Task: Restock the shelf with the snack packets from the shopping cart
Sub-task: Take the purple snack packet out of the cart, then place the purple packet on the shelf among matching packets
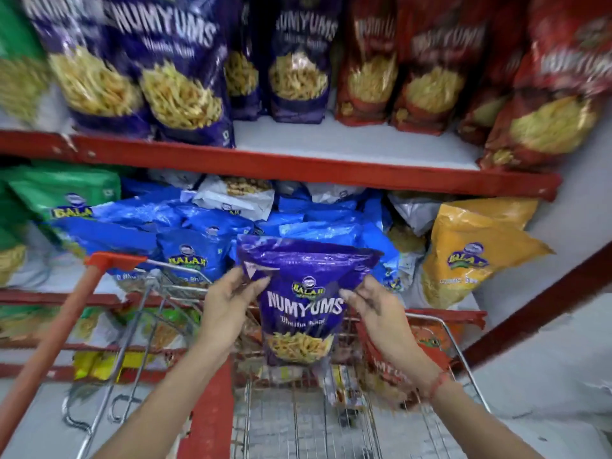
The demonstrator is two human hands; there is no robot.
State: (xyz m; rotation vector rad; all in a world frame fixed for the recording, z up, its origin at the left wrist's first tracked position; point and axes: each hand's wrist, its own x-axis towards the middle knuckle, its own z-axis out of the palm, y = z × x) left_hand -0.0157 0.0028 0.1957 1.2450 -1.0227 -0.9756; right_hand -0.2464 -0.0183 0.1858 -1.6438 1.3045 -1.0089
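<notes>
Both hands' fingers [256, 286] pinch the upright purple packet's [303, 306] top corners; matching packets [185, 74] stand above, left.

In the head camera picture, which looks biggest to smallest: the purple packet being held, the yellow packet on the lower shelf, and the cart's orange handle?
1. Orange handle, longest, though nearest the camera.
2 and 3. Yellow packet and held purple packet look alike, too close to rank; the purple one is nearer.

Floor [546, 409] — pale grey, bare at lower right. A red diagonal brace [536, 299] runs up the right side against a white wall [576, 207]. A red thread band [438, 384] circles one wrist — blurred, detail unclear.
</notes>
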